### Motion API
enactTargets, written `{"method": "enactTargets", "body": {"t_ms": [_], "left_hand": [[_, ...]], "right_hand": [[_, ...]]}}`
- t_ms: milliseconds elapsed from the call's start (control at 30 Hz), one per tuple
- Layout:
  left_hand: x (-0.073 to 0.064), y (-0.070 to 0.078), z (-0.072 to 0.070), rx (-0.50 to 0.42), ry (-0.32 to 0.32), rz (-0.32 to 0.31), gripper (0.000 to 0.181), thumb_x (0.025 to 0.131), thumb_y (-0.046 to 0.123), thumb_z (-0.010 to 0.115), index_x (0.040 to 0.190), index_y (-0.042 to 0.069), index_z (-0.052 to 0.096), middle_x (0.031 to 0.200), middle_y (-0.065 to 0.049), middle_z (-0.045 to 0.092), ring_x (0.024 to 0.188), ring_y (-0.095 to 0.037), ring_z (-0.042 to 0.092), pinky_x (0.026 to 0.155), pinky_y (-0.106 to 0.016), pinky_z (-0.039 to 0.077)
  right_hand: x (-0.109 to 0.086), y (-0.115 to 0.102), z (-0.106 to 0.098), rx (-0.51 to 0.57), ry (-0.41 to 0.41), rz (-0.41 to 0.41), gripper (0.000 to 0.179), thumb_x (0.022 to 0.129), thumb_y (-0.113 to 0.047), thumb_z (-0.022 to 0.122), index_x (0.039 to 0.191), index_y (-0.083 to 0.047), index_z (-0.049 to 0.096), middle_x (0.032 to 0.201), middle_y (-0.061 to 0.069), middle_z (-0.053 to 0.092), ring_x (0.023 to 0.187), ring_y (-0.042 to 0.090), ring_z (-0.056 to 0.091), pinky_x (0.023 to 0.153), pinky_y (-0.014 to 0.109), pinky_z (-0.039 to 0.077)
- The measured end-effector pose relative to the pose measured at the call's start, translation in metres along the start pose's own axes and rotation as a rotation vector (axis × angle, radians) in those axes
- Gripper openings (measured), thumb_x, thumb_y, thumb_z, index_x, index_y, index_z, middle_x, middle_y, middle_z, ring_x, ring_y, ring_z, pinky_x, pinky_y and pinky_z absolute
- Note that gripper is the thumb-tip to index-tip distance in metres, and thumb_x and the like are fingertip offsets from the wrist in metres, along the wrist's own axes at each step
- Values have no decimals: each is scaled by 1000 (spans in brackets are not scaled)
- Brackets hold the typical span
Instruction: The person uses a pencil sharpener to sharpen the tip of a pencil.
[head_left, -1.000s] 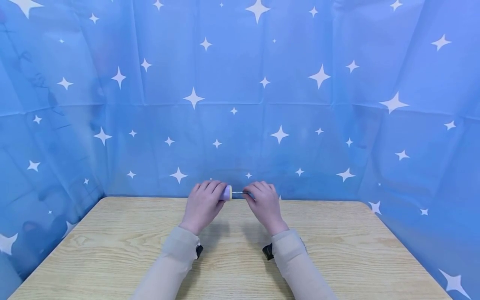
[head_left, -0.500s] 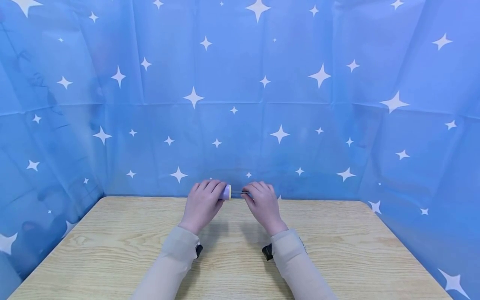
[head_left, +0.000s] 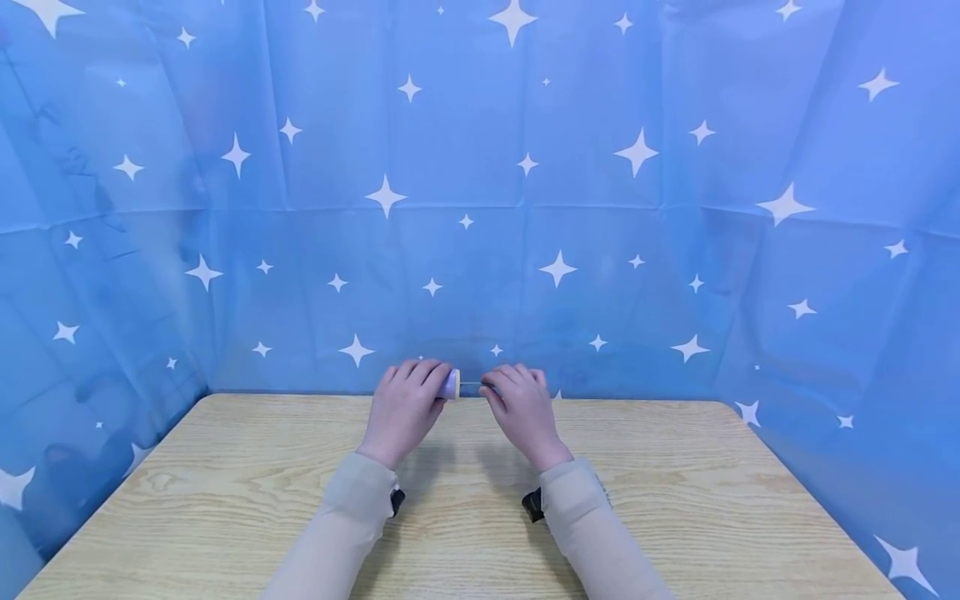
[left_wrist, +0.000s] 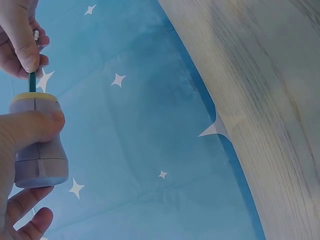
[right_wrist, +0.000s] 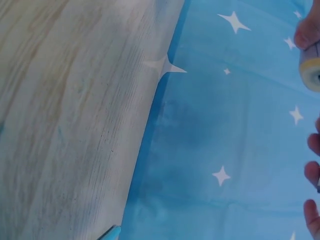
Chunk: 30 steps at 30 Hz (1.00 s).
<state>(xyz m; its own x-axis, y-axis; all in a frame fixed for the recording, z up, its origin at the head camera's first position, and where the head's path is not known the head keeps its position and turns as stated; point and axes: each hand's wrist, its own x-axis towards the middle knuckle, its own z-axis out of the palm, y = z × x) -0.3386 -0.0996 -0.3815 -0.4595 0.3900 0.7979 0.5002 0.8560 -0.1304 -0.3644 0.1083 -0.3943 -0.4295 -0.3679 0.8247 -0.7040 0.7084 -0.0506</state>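
Note:
In the head view my left hand [head_left: 402, 408] grips a purple pencil sharpener [head_left: 451, 385] with a pale yellow rim, held sideways past the table's far edge. The left wrist view shows the sharpener's [left_wrist: 42, 170] waisted body, the thumb across its middle and fingers around its base. A thin dark green pencil [left_wrist: 32, 82] stands in its rimmed end. My right hand [head_left: 527, 415] pinches the pencil between thumb and fingers a short way from the rim; a whitish end pokes out beyond the fingers. The pencil's inner tip is hidden in the sharpener.
Below the hands lies a light wood-grain table [head_left: 675, 492] with rounded far corners. A blue curtain [head_left: 480, 242] printed with white stars hangs behind and along both sides. A dark strap piece [head_left: 533, 504] sits at the right wrist.
Both hands have drifted very slightly to the left with the sharpener and pencil. The sheen on the pencil differs a little; the grips look the same.

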Motion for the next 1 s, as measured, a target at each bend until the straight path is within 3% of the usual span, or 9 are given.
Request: {"method": "enactTargets", "body": {"t_ms": [1000], "left_hand": [[-2,0,3,9,-4,7,45,72,16,84,114,11,68,111,-4,66,102,-27,61,79,-40,49]], "right_hand": [[-2,-4,3,-53,-189,109,10,97,-20,60,102,-17,68,98,-2,66,90,21,56,79,44,43]]}}
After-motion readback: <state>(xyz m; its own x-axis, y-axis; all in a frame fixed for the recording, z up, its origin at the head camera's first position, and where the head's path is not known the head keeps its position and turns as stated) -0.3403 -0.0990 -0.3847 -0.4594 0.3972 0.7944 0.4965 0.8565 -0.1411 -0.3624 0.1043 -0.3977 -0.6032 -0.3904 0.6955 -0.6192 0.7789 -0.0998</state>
